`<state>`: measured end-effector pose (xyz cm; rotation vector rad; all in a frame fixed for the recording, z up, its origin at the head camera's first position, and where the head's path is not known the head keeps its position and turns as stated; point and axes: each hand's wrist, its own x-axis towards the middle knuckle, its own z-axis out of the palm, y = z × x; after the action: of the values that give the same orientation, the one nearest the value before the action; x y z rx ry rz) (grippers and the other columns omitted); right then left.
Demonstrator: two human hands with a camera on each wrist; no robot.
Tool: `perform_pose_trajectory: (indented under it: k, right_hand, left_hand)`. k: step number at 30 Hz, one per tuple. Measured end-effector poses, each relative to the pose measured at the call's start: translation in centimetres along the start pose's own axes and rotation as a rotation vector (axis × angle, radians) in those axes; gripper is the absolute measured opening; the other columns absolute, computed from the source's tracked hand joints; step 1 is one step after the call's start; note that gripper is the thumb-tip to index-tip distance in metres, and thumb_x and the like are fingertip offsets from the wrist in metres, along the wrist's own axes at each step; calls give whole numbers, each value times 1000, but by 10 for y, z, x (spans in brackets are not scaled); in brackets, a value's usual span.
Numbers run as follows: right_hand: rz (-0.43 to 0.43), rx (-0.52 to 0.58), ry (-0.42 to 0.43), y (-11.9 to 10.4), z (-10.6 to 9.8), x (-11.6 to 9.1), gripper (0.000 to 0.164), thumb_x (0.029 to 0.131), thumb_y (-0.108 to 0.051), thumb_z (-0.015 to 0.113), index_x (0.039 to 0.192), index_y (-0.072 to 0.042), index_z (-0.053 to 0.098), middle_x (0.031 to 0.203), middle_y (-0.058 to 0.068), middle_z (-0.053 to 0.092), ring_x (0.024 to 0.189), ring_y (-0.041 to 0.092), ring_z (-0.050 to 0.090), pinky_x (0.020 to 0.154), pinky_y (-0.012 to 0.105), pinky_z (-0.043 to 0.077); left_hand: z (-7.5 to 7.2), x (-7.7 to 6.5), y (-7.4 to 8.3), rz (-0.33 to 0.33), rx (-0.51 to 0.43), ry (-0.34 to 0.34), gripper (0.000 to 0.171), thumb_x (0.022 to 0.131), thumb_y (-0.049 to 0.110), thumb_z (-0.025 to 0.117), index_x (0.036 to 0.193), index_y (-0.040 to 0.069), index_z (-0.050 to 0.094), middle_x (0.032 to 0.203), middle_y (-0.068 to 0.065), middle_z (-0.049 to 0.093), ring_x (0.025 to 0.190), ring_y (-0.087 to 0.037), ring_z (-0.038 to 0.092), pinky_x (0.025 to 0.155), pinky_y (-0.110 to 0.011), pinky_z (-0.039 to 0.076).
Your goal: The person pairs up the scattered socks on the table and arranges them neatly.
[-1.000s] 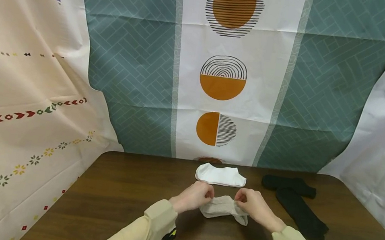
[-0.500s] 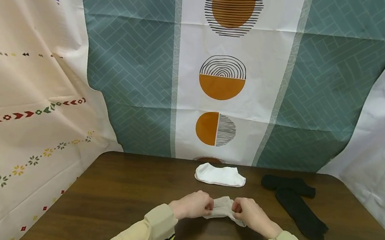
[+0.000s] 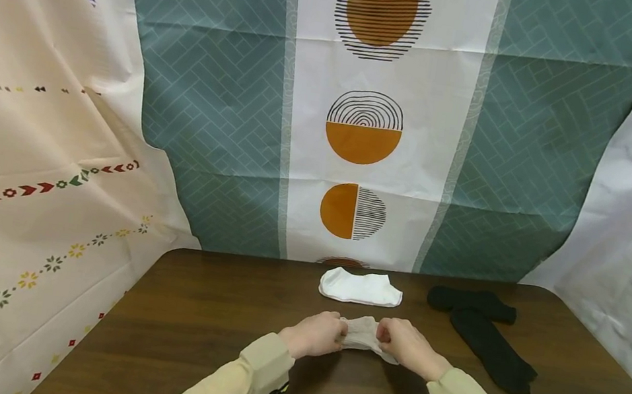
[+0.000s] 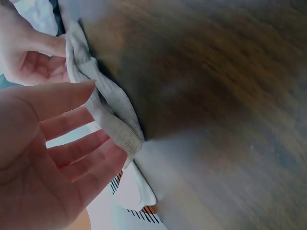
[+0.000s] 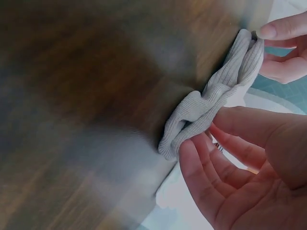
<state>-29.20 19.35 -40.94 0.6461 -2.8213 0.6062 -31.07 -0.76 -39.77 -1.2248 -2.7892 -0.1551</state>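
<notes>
A light grey ribbed sock (image 3: pixel 361 331) lies across the middle of the table, its layers folded and crumpled. My left hand (image 3: pixel 312 334) holds its left end; in the left wrist view the thumb (image 4: pixel 72 96) meets the near edge and the other fingers reach behind the fabric. From the right, my right hand (image 3: pixel 411 348) pinches the other part, and the right wrist view shows the sock (image 5: pixel 211 100) bunched in front of the thumb and fingertips. The left hand (image 5: pixel 288 48) also appears there, thumb and fingers on the far end.
Behind the grey sock lies a flat white sock (image 3: pixel 360 287). Two black socks, one sideways (image 3: pixel 472 303) and one slanting toward me (image 3: pixel 493 350), overlap at the right. The brown wooden table (image 3: pixel 206 302) ends at a patterned cloth backdrop (image 3: pixel 362 163).
Both hands have come down a little over the grey sock, and the right hand has shifted slightly left. Less of the sock shows between and below them. The white and black socks stay put.
</notes>
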Motion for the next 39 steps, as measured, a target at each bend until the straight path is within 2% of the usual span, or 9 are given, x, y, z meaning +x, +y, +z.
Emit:
perform_pose_trajectory:
  k: [3,7,13,21,29,39]
  right_hand:
    - [51,-23,-2,0,3,5,21,71,3,72,72,-10,55,64,-4,46,58,12,43,52,30,39]
    - [77,-72,15,1,7,12,19,72,4,69,71,-10,55,66,-3,47,59,13,46,52,32,41]
    - [83,-128,39,3,11,20,16,74,3,67,72,-9,56,67,-2,48,60,15,47,52,33,42]
    - [76,-126,71,6,13,27,14,74,2,67,72,-8,57,68,-2,52,62,14,49,55,34,43]
    - [71,-134,75,8,13,31,14,74,2,67,72,-8,57,68,0,51,62,16,50,55,34,43]
    - [81,-139,67,12,14,35,13,73,2,67,73,-7,57,69,1,52,63,17,51,56,36,44]
  left_hand:
    - [2,2,-2,-32,5,-27,12,76,18,72,80,12,62,73,5,42,64,-8,42,55,-21,37]
    - [3,4,-3,-67,16,-42,16,77,19,72,86,10,64,77,2,44,66,-9,44,58,-23,38]
    - [3,4,-4,-86,43,-58,17,77,21,71,85,9,61,81,-1,44,73,-13,47,62,-26,40]
    - [1,8,-8,-115,24,-61,20,80,27,69,85,9,62,85,-2,47,72,-13,48,63,-27,41]
    - [2,12,-12,-124,41,-67,21,81,28,67,85,9,61,86,-3,48,74,-13,49,64,-27,42]
    - [9,18,-19,-88,76,-21,10,88,18,58,84,9,59,81,-3,49,71,-15,52,59,-28,45]
